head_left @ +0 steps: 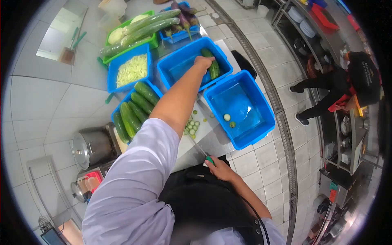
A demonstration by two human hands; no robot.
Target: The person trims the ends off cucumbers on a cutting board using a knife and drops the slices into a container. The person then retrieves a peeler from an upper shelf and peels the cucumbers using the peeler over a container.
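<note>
Head view: left hand (pixel 204 63) grips cucumber (pixel 213 71) inside blue bin's edge (pixel 222 53) (room leftward).

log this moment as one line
left hand: on green vegetable in blue tub | right hand: holds knife | slices: near knife

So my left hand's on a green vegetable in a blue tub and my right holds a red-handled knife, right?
Not quite: the head view shows the knife handle in your right hand is green, not red. Your left hand is on a green vegetable in a blue tub.
</note>
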